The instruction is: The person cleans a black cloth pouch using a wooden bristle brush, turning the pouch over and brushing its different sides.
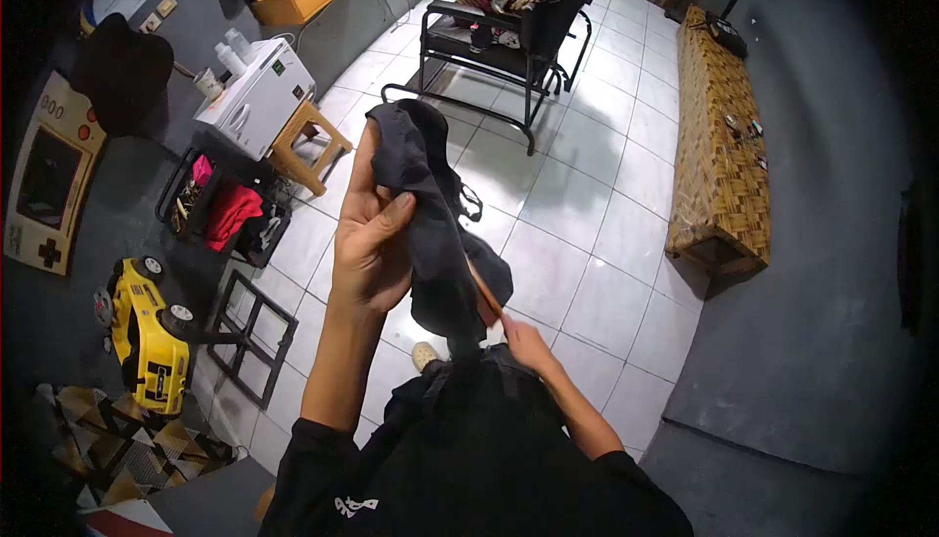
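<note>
My left hand point(375, 244) is closed around a dark cloth item that looks like a black cap point(435, 214), with the thumb pressed on its near side. The cap is held up in front of my body, and a small strap loop shows at its right edge. Lower down, my right hand point(528, 346) is closed on a thin brown wooden-looking stick point(486, 292). The stick runs up against the cap's lower part. Its far end is hidden behind the cloth, so its kind does not show.
Ahead stands a black metal-framed chair point(489, 48) piled with clothes. A woven bench point(719, 156) lines the right wall. To the left are a white mini fridge point(259, 97), a wooden stool point(308, 146), a black cart point(220, 204) and a yellow toy car point(152, 336).
</note>
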A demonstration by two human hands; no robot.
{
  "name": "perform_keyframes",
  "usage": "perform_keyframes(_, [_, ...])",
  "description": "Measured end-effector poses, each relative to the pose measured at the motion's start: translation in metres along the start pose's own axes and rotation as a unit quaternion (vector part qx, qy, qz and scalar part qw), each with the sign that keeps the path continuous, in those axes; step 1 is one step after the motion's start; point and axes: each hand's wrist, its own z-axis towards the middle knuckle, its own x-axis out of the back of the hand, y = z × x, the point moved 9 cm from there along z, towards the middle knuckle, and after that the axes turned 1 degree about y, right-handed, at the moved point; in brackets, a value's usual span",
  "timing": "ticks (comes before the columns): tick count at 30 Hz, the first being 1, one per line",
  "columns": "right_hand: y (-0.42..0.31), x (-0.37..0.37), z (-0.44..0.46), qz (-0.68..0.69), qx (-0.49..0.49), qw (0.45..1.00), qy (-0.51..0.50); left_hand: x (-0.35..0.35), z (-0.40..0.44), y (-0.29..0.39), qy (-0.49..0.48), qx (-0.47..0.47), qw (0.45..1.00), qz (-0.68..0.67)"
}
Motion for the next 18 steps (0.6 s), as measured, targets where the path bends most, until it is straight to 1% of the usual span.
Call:
perform_keyframes(1, [0.042,-0.025,-0.007,-0.072,0.024,0.997,-0.002,-0.003,0.001,0.0,-0.007,-0.008,1.0,-0.005])
perform_keyframes(2, [0.101,-0.055,-0.017,-0.089,-0.038,0.994,-0.052,-0.003,0.003,-0.003,0.0,0.002,1.0,-0.009])
perform_keyframes(3, [0.139,-0.076,-0.024,-0.104,-0.097,0.984,-0.102,-0.002,0.004,-0.005,0.006,0.01,1.0,-0.009])
perform_keyframes(6, [0.14,-0.059,-0.031,-0.123,-0.146,0.978,-0.088,0.003,0.005,-0.007,0.015,0.021,1.0,0.011])
perform_keyframes(7, [0.127,-0.044,-0.028,-0.036,-0.156,0.986,-0.05,0.003,0.006,-0.01,0.013,0.022,0.999,0.019])
perform_keyframes(9, [0.064,0.002,-0.013,0.135,-0.166,0.976,0.025,0.007,0.006,-0.015,0.021,0.03,0.999,0.034])
perform_keyframes(10, [0.026,0.015,-0.009,0.26,-0.176,0.949,-0.013,0.011,0.005,-0.021,0.024,0.042,0.998,0.038])
perform_keyframes(11, [-0.019,0.032,-0.008,0.38,-0.184,0.905,-0.051,0.013,0.004,-0.024,0.028,0.054,0.997,0.042])
perform_keyframes(12, [-0.06,0.043,-0.011,0.494,-0.19,0.844,-0.09,0.011,0.001,-0.025,0.02,0.078,0.995,0.061])
perform_keyframes(13, [-0.104,0.063,-0.013,0.505,-0.108,0.851,-0.095,0.012,0.002,-0.025,0.029,0.076,0.995,0.056])
perform_keyframes(15, [-0.173,0.092,-0.026,0.518,0.055,0.847,-0.105,0.011,0.002,-0.029,0.05,0.074,0.995,0.045])
perform_keyframes(16, [-0.184,0.087,-0.03,0.511,0.059,0.847,-0.131,0.007,0.003,-0.027,0.08,0.063,0.994,0.041])
perform_keyframes(17, [-0.195,0.081,-0.034,0.504,0.064,0.847,-0.158,0.004,0.003,-0.025,0.069,0.061,0.995,0.037])
perform_keyframes(18, [-0.203,0.077,-0.034,0.479,0.035,0.864,-0.152,0.002,0.003,-0.022,0.059,0.058,0.996,0.033])
